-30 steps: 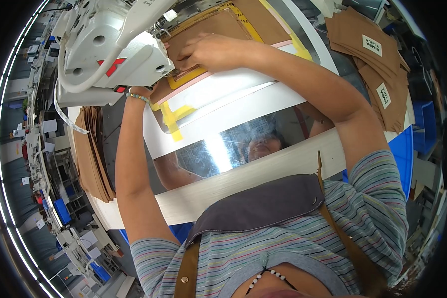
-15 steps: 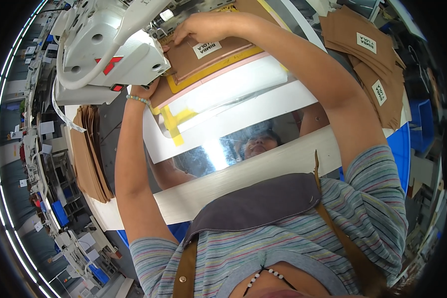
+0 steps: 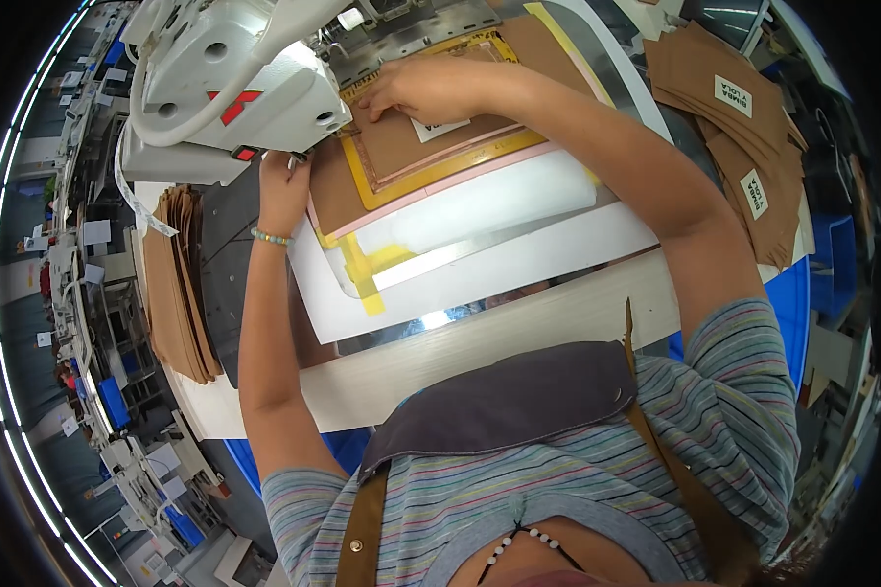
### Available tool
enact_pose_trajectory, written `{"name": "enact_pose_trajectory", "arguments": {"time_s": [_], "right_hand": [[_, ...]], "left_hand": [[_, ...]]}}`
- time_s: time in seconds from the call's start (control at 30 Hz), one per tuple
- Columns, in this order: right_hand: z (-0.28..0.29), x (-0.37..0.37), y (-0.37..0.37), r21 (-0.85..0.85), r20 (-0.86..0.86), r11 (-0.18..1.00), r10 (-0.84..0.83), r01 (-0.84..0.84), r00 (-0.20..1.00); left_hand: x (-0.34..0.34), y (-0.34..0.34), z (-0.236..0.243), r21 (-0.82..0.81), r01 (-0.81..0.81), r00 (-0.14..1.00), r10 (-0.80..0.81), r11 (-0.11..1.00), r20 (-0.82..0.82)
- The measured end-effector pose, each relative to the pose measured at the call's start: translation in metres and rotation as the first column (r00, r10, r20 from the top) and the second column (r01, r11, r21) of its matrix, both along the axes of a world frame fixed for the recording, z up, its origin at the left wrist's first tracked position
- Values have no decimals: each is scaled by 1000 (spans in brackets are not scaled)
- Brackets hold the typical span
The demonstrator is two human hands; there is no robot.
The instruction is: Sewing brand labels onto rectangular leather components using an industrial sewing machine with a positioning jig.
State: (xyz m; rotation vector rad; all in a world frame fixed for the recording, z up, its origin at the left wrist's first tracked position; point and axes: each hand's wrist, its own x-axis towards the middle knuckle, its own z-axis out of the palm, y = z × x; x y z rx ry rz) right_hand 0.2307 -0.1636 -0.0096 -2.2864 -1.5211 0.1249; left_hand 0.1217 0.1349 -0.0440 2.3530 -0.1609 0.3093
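A brown panel [image 3: 480, 137] with a pale printed label [image 3: 439, 129] lies in a flat sewing template [image 3: 411, 186] with a yellow frame and a pinkish border. My right hand [image 3: 413, 88] rests on the panel's upper left part, fingers bent and apart, partly covering the label. My left hand [image 3: 284, 184] is at the template's left corner, just below the head of a white sewing machine [image 3: 235, 83]. Its fingers are pinched together near a small dark part under the machine; what they hold, if anything, is too small to name.
Stacks of brown pieces stand at the left [image 3: 174, 284] and at the right [image 3: 729, 117], the right ones labelled. Under the template lies a white sheet [image 3: 499, 284], above a shiny metal plate [image 3: 450, 321] and the pale table edge [image 3: 519, 333]. A blue bin [image 3: 791, 293] sits below right.
The template with the brown panel and white sheet has slid toward me and a little right. My left hand has come out from beside the panel; my right hand moved along with the panel.
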Motion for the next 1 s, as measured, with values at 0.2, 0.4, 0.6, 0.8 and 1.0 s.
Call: {"name": "enact_pose_trajectory", "arguments": {"time_s": [0.2,0.4,0.6,0.8,1.0], "right_hand": [[13,-21,-9,91,-48,992,93,-88,995],[10,-32,-17,93,-64,990,115,-109,991],[41,-41,-79,144,108,985,-109,93,988],[-4,-66,-139,-54,377,948,-271,313,886],[-9,-75,-130,67,534,959,-268,275,802]], "left_hand": [[-59,-21,30,117,87,994,-95,989,62],[-81,-42,39,111,132,987,-140,985,73],[-84,-73,52,204,231,964,-252,951,85],[-75,-97,48,373,347,926,-377,860,8],[-66,-109,30,545,312,932,-362,779,-15]]}}
